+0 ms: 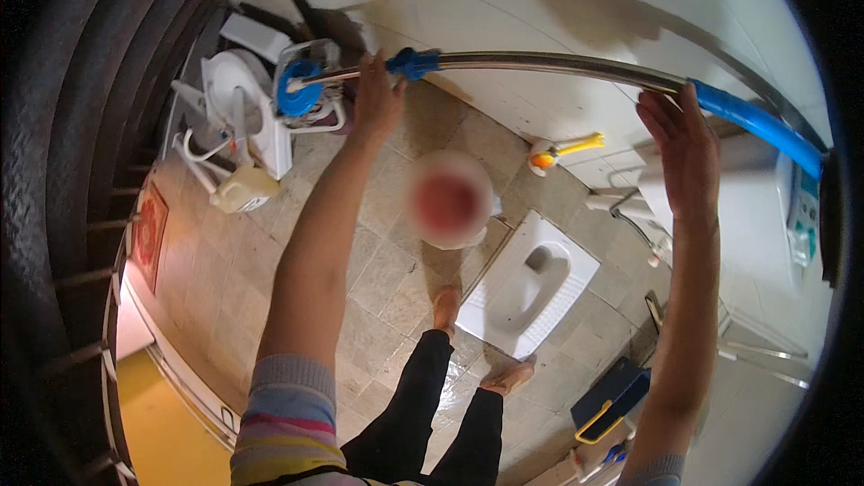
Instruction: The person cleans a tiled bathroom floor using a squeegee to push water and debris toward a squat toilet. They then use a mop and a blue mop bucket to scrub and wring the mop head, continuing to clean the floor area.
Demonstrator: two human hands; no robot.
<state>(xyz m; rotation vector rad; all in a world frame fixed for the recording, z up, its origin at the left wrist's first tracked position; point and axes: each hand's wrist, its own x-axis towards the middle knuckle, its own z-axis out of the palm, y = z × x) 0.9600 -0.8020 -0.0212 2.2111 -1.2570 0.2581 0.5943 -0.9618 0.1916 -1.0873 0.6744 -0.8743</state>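
Observation:
A long metal mop pole with blue fittings stretches across the upper part of the head view. My left hand is closed around it near its left end, between a blue joint and a round blue disc. At the other end, my right hand bears on the pole beside its blue grip, with the thumb and fingers at its lower side. Part of that grasp is hidden. The disc overlaps a clear plastic container.
A white squat toilet is set in the tiled floor by my feet. A blurred round reddish thing stands ahead. Left are a white washbasin and a cream jug. A yellow-handled brush lies by the wall; a dark dustpan is lower right.

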